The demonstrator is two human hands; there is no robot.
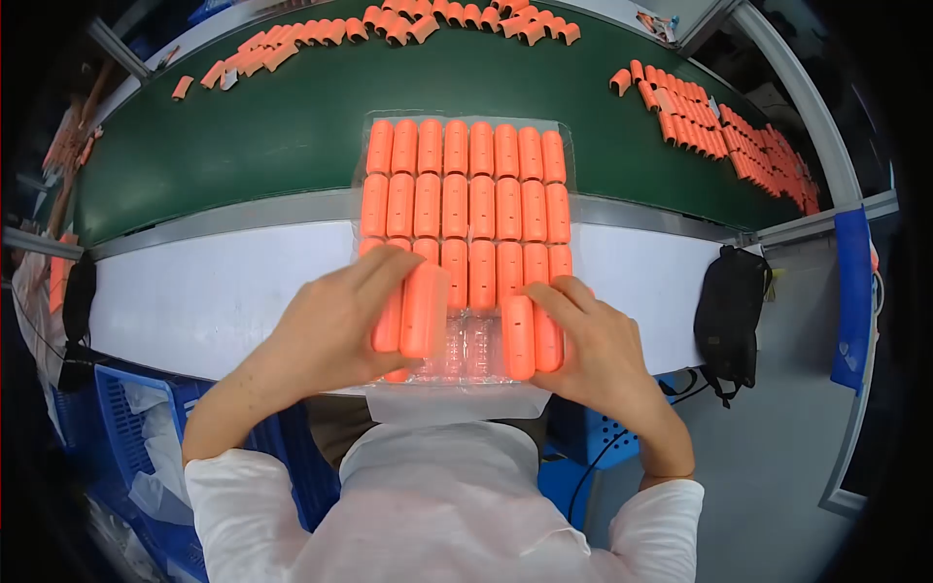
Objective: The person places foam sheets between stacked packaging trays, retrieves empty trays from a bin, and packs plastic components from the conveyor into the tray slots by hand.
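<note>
A clear plastic tray [469, 374] lies before me, its upper three rows filled with orange plastic casings [455, 206], rounded and each with a small slot. At the tray's lower left, my left hand [335, 316] is closed around orange casings [422, 313], its thumb below and fingers above. My right hand [595, 340] grips two more casings [519, 338] at the lower right. Between the hands, bare moulded pockets of the tray show. Another casing partly shows under my left hand; whether it sits in a pocket I cannot tell.
Behind the white ledge [214, 282] runs a green surface [243, 155] with loose orange casings [330, 32] at the back and rows of them [695, 121] at right. A black pouch [731, 321] lies right; a blue crate [131, 418] stands lower left.
</note>
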